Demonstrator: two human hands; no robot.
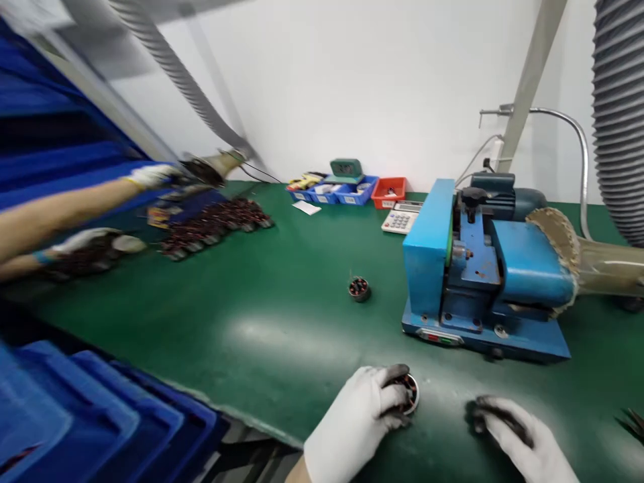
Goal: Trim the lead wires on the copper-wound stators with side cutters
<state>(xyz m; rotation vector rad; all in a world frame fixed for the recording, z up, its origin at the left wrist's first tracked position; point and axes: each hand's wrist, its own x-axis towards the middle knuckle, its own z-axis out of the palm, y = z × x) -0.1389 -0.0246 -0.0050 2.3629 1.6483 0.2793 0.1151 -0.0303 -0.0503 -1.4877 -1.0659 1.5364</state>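
Observation:
My left hand [369, 409], in a white glove with dark fingertips, is closed on a round motor stator [412, 393] at the table's near side. The stator's metal ring and copper windings show past the fingers. To the right, my right hand [518, 433], gloved alike, has its fingers curled with the tips together. Those tips are dark and blurred, so what they hold, if anything, cannot be made out. Farther back, a second stator [359, 289] lies alone on the green table [282, 288], with a thin wire sticking up from it.
A blue motor-driven machine [453, 268] stands at right, attached to a duct. Behind are a calculator [401, 218], a red bin [389, 192] and blue bins [357, 193]. At left, a co-worker's gloved hands [153, 176] are near piled stators [211, 228]; blue crates [100, 402] line the near edge.

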